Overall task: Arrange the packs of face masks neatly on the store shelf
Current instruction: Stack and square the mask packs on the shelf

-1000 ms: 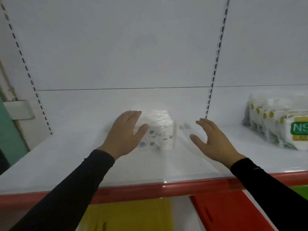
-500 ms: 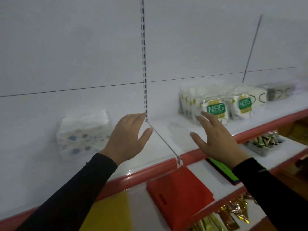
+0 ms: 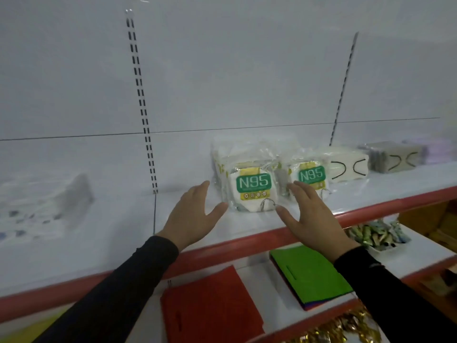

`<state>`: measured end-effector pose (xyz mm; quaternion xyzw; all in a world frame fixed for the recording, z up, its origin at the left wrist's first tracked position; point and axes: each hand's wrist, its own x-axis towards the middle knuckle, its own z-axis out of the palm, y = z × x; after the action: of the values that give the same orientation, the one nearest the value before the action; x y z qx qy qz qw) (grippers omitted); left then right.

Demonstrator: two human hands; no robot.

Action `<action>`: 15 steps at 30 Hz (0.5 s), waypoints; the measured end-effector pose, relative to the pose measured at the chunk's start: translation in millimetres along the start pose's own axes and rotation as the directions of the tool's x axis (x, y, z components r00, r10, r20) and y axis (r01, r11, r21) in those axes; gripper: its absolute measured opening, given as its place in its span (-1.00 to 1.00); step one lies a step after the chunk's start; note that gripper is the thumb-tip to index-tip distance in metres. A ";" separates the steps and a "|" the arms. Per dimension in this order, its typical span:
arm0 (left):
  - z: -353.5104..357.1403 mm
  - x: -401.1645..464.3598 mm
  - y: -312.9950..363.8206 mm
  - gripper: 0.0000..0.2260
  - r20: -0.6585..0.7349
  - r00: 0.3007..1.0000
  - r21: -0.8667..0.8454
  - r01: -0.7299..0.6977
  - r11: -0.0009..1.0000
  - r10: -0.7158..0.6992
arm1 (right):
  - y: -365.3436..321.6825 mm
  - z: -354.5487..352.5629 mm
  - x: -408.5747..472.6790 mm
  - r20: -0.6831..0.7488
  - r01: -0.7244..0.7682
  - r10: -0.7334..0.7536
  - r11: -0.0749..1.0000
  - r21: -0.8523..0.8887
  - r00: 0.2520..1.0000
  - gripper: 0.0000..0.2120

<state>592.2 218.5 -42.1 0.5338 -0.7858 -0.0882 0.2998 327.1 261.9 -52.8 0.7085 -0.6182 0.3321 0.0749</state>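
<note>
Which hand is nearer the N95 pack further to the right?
Right. The right hand overlaps the lower left of the right N95 pack, fingertips at its front. The left hand sits beyond the other N95 pack, to its left.

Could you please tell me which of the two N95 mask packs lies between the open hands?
The nearer, larger-looking N95 pack, between the left hand and right hand; the other N95 pack sits behind the right hand.
</note>
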 end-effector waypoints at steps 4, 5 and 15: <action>17.1 17.1 23.3 -0.34 0.037 0.994 -0.139 0.103 0.985 -0.099 | 16.6 15.4 25.3 0.070 -0.002 -0.009 0.989 0.145 0.998 -0.33; 21.7 22.3 26.2 -0.34 0.053 0.992 -0.178 0.125 0.976 -0.117 | 17.5 20.1 32.3 0.078 -0.003 -0.011 0.983 0.185 0.997 -0.32; 77.3 94.6 9.6 -0.22 0.043 0.996 -0.427 0.091 0.900 -0.080 | 25.0 69.5 82.3 0.304 -0.148 0.056 0.946 0.289 0.951 -0.04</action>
<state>517.2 124.1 -64.2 0.4877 -0.7265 -0.2783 0.3962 331.4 152.4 -67.4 0.7192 -0.5993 0.3198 -0.1462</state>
